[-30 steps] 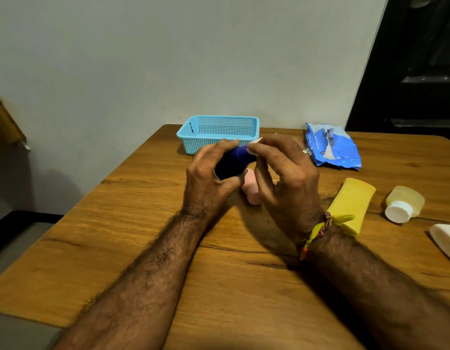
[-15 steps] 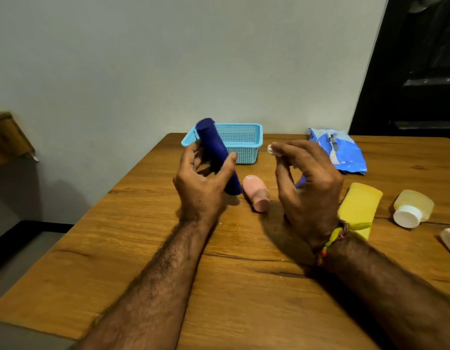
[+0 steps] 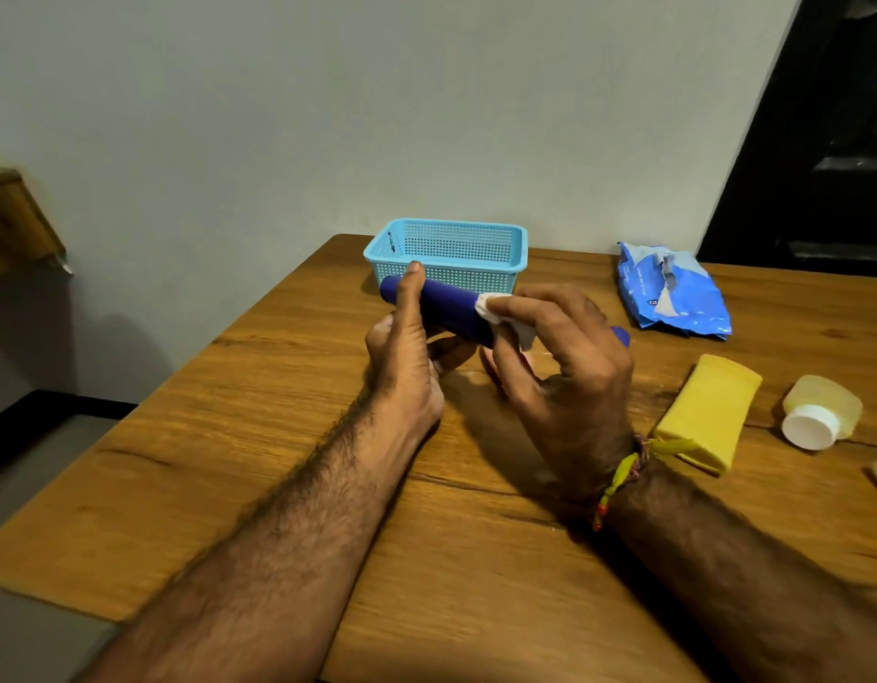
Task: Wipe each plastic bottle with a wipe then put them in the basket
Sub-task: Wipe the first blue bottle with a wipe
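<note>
From the head camera, looking down over the wooden table (image 3: 279,475), the person holds a dark blue bottle (image 3: 451,308) above the tabletop, lying nearly level, its far end pointing toward the left corner of the light blue basket (image 3: 449,248) and its near end slanting down to the right. The left hand (image 3: 407,357) grips that bottle close to its left end: the thumb stands up across the front of it and the other fingers curl round underneath, partly hidden. The right hand (image 3: 559,367) pinches a small white wipe (image 3: 500,313) between thumb and fingertips and presses it on the bottle's right half, so the wipe sits between hand and bottle. A bit of blue shows past the right knuckles; I can't tell if it belongs to the same bottle.

The basket stands at the table's far edge by the wall, just behind the bottle. To the right lies a blue pack of wipes (image 3: 673,293), torn open. Nearer the right wrist lie a yellow tube (image 3: 707,411) and, just beside it, a pale yellow bottle (image 3: 825,406) on its side with a white cap. A white thing is cut off at the right edge.
</note>
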